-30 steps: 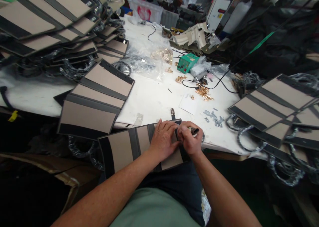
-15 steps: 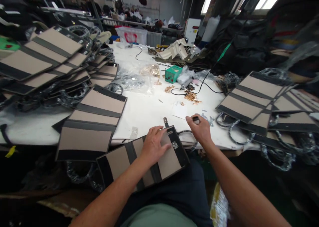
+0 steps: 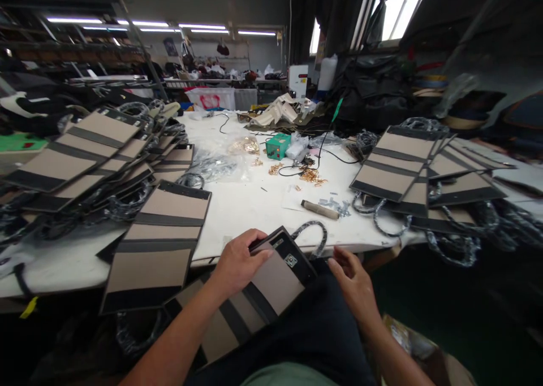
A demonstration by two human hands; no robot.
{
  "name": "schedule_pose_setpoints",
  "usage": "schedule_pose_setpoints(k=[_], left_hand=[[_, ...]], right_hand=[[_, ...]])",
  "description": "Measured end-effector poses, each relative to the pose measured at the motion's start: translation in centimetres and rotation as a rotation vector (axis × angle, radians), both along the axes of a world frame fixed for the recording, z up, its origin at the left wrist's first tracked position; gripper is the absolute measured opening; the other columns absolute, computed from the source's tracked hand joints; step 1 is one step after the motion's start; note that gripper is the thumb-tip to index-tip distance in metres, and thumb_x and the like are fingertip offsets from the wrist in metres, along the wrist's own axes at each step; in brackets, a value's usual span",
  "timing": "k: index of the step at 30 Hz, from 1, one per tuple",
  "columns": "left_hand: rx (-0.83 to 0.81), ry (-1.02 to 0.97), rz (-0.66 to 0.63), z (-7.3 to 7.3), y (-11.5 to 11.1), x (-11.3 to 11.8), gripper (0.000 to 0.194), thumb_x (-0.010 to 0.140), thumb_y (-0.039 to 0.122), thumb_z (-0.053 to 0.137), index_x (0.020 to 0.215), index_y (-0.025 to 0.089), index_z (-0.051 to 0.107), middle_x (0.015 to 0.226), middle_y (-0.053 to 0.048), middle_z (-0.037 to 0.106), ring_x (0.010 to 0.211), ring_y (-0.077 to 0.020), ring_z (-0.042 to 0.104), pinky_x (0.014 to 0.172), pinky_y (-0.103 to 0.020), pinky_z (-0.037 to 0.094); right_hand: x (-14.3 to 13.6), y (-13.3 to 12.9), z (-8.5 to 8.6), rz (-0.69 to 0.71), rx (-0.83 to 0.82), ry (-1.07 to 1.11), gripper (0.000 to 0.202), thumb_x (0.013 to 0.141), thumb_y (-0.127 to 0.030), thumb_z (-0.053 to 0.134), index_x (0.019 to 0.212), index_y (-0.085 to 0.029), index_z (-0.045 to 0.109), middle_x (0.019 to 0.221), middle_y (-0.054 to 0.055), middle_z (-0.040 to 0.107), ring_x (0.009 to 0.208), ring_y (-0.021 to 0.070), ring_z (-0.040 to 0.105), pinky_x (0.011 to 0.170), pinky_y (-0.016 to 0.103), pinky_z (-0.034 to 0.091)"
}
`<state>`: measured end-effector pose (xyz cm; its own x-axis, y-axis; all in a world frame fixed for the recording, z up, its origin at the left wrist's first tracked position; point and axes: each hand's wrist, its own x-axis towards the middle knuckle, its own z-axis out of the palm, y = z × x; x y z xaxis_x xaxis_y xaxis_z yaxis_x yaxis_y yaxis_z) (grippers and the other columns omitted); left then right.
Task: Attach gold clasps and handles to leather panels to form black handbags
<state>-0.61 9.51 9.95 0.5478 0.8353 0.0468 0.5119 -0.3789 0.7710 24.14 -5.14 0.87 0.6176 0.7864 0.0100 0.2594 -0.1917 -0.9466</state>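
At the near edge of a long white desk (image 3: 244, 213), a person sits with a flat panel of beige and dark grey bands edged in black (image 3: 275, 276) slanting across the dark-trousered lap (image 3: 305, 332), probably because the lap props it from below and leaves its banded face turned up. The left hand (image 3: 240, 259) is closed over the panel's upper edge, thumb lying on the beige face and fingers going out of sight beyond it, a grip that seems meant to steady the piece. The right hand (image 3: 352, 278) hangs just beside the panel's right corner, fingers loosely curled and parted, with nothing visible in them. Between that corner and the desk arches a dark loop handle in clear plastic wrap (image 3: 324, 236), perhaps covered against scratches. A small square silver metal plate (image 3: 291, 260) sits on the panel's black end strip. Beyond, a tan rod-shaped tool (image 3: 320, 209) lies next to scattered flat silver metal pieces (image 3: 343, 208), with small gold-coloured metal parts (image 3: 313, 176) farther back, all seemingly kept near for easy reach. Another similarly banded panel (image 3: 155, 261) overhangs the desk's edge to the left.
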Motion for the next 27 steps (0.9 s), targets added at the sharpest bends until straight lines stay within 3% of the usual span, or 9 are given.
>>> schedule_pose_setpoints(k=[3, 7, 10, 13, 17, 21, 22, 24, 27], left_hand=[[0.021, -0.017, 0.041, 2.9, -1.2, -1.7, 0.018, 0.086, 0.038, 0.066, 0.097, 0.024, 0.066, 0.081, 0.004, 0.069, 0.075, -0.0173, 0.063, 0.071, -0.027, 0.044], [0.052, -0.103, 0.140, 6.3, -3.1, -3.9, 0.024, 0.087, 0.043, 0.068, 0.101, 0.024, 0.064, 0.089, 0.002, 0.072, 0.083, -0.0184, 0.065, 0.074, -0.027, 0.046], [-0.021, -0.262, 0.214, 8.5, -4.5, -5.4, 0.031, 0.085, 0.046, 0.072, 0.103, 0.022, 0.061, 0.092, -0.001, 0.074, 0.086, -0.0205, 0.068, 0.076, -0.029, 0.050], [-0.075, -0.423, 0.277, 9.8, -5.0, -6.3, 0.038, 0.082, 0.045, 0.076, 0.105, 0.022, 0.058, 0.095, -0.003, 0.074, 0.091, -0.0226, 0.070, 0.078, -0.030, 0.053], [0.017, -0.578, 0.393, 9.6, -4.2, -6.4, 0.045, 0.080, 0.044, 0.077, 0.113, 0.022, 0.057, 0.110, -0.007, 0.072, 0.103, -0.0250, 0.069, 0.086, -0.034, 0.054], [0.391, -0.514, 0.656, 8.3, -5.5, -4.9, 0.057, 0.076, 0.045, 0.081, 0.124, 0.026, 0.057, 0.133, -0.008, 0.060, 0.108, -0.0253, 0.062, 0.098, -0.037, 0.049], [0.418, -0.529, 0.664, 7.9, -6.4, -4.3, 0.058, 0.076, 0.047, 0.081, 0.124, 0.026, 0.058, 0.133, -0.008, 0.059, 0.108, -0.0260, 0.061, 0.097, -0.037, 0.049], [0.278, -0.681, 0.489, 6.8, -8.7, -3.1, 0.056, 0.081, 0.055, 0.073, 0.127, 0.027, 0.060, 0.132, -0.009, 0.060, 0.113, -0.0293, 0.061, 0.095, -0.037, 0.051], [0.007, -0.932, 0.246, 5.2, -11.7, -1.9, 0.075, 0.080, 0.072, 0.063, 0.139, 0.027, 0.056, 0.138, -0.011, 0.060, 0.129, -0.0367, 0.054, 0.105, -0.042, 0.049]], right_hand=[[-1.5, -0.6, 1.4, 0.190, -0.036, 0.267, 0.053, 0.083, -0.060, 0.068, 0.117, -0.020, 0.071, 0.113, 0.011, 0.073, 0.104, 0.0311, 0.069, 0.090, 0.042, 0.055], [-2.9, 0.8, 6.0, 0.443, 0.123, 0.430, 0.042, 0.085, -0.056, 0.070, 0.107, -0.021, 0.075, 0.089, 0.005, 0.074, 0.079, 0.0217, 0.066, 0.073, 0.032, 0.054], [-3.6, 1.7, 10.0, 0.558, 0.246, 0.449, 0.030, 0.083, -0.045, 0.076, 0.103, -0.023, 0.077, 0.086, 0.002, 0.072, 0.078, 0.0178, 0.064, 0.073, 0.028, 0.052], [-4.3, 1.8, 13.3, 0.606, 0.343, 0.352, 0.023, 0.088, -0.038, 0.074, 0.106, -0.025, 0.078, 0.090, 0.002, 0.073, 0.082, 0.0177, 0.066, 0.075, 0.027, 0.053], [-6.2, 1.0, 16.3, 0.594, 0.555, 0.022, 0.019, 0.089, -0.025, 0.072, 0.107, -0.029, 0.079, 0.085, 0.002, 0.072, 0.081, 0.0184, 0.067, 0.070, 0.027, 0.053], [-8.6, 0.3, 17.5, 0.451, 0.816, -0.228, 0.038, 0.088, -0.013, 0.069, 0.119, -0.034, 0.074, 0.085, 0.002, 0.073, 0.073, 0.0183, 0.068, 0.059, 0.029, 0.054], [-9.3, 0.2, 17.5, 0.424, 0.850, -0.270, 0.043, 0.088, -0.010, 0.068, 0.123, -0.035, 0.072, 0.087, 0.003, 0.073, 0.072, 0.0184, 0.068, 0.058, 0.029, 0.054], [-10.6, 0.2, 17.3, 0.403, 0.887, -0.332, 0.050, 0.087, -0.008, 0.067, 0.129, -0.035, 0.068, 0.091, 0.005, 0.072, 0.073, 0.0187, 0.069, 0.057, 0.030, 0.055], [-12.9, 0.7, 16.4, 0.419, 0.925, -0.400, 0.050, 0.083, -0.010, 0.070, 0.128, -0.034, 0.069, 0.086, 0.006, 0.068, 0.080, 0.0223, 0.069, 0.064, 0.035, 0.058]])
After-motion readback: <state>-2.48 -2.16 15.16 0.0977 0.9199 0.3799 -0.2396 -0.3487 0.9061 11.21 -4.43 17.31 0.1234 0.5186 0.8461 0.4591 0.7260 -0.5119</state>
